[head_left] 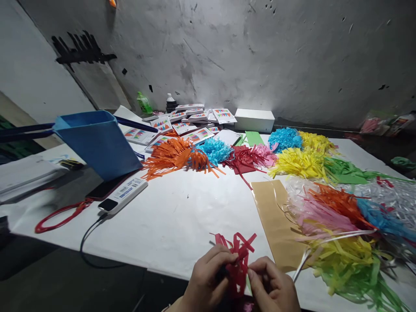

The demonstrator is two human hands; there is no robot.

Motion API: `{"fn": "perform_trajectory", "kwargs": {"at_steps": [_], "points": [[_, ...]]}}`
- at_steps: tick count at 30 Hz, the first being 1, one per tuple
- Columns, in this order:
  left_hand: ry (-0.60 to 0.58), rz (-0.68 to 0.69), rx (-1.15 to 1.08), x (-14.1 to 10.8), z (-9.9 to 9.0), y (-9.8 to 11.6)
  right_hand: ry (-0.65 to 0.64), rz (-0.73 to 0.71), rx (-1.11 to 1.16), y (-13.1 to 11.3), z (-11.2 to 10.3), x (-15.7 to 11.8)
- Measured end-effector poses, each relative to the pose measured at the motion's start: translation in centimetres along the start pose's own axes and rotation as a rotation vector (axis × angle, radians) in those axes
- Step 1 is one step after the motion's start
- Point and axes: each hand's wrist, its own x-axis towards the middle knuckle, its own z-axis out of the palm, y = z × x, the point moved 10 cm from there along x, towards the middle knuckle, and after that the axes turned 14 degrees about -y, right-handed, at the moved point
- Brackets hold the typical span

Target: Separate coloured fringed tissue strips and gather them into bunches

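Note:
At the table's near edge, my left hand [208, 279] is closed around a red paper tassel [238, 264] whose cut strips stick up and fan out. Close on its right, my right hand [274, 286] pinches at the tassel's side with thumb and forefinger. A sliver of light green paper [248, 284] shows by those fingertips; whether they grip it or a red strip is hard to make out. Some pink paper [248, 307] peeks out below, between the hands. The tassel's lower part is hidden. A brown paper sheet [276, 221] lies just beyond my right hand.
Orange [172, 156], blue [216, 149], dark red [243, 158] and yellow fringe bundles [299, 162] line the white table [195, 216]. More mixed tassels [344, 251] lie right. At left stand a blue box [97, 143] and a white device [123, 195] with a cable. Printed packets [195, 117] are piled behind.

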Motion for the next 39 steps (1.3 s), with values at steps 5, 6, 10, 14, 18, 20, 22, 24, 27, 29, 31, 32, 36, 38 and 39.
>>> {"fn": "perform_trajectory", "kwargs": {"at_steps": [5,6,10,14,18,20,22,24,27,29,31,32,36,38,39], "points": [[-0.052,0.086,0.078,0.1,0.6,1.1,-0.09,0.119,0.287,0.0,1.0,0.3],[-0.052,0.094,0.097,0.1,0.7,1.1,-0.1,0.141,0.344,0.0,1.2,0.3],[-0.016,0.11,0.149,-0.1,0.7,1.1,-0.12,0.136,0.456,-0.3,1.7,0.5],[0.017,0.128,0.173,-0.3,0.6,0.9,-0.171,0.135,0.536,0.0,2.3,0.7],[0.007,0.133,0.147,-0.2,0.4,1.2,-0.06,0.124,0.491,0.2,1.6,0.4],[-0.012,0.116,0.11,0.0,0.3,1.3,0.037,0.104,0.406,0.1,0.7,0.1],[-0.038,0.079,0.06,0.2,0.4,1.1,0.087,0.074,0.328,-0.2,0.2,-0.2],[-0.052,0.045,0.02,0.3,0.4,0.9,0.069,0.06,0.302,-0.3,0.3,-0.2],[-0.057,0.03,0.031,0.0,0.7,0.7,-0.004,0.088,0.362,0.2,0.9,0.0],[-0.069,0.027,0.073,-0.4,1.1,0.4,-0.038,0.097,0.394,0.4,1.3,0.1],[-0.063,0.018,0.118,-0.9,1.6,-0.2,-0.085,0.104,0.374,0.4,1.8,0.3],[-0.057,0.012,0.132,-1.2,1.8,-0.5,-0.109,0.099,0.347,0.3,2.0,0.4],[-0.122,0.037,0.162,-1.8,3.4,-1.6,0.013,-0.13,0.174,-2.1,-0.3,1.1],[-0.264,0.001,0.115,-1.8,4.6,-2.3,0.233,-0.26,0.202,-3.0,-3.7,0.9],[-0.34,-0.048,0.064,-1.8,5.1,-2.8,0.339,-0.287,0.279,-2.7,-5.4,0.6]]}}
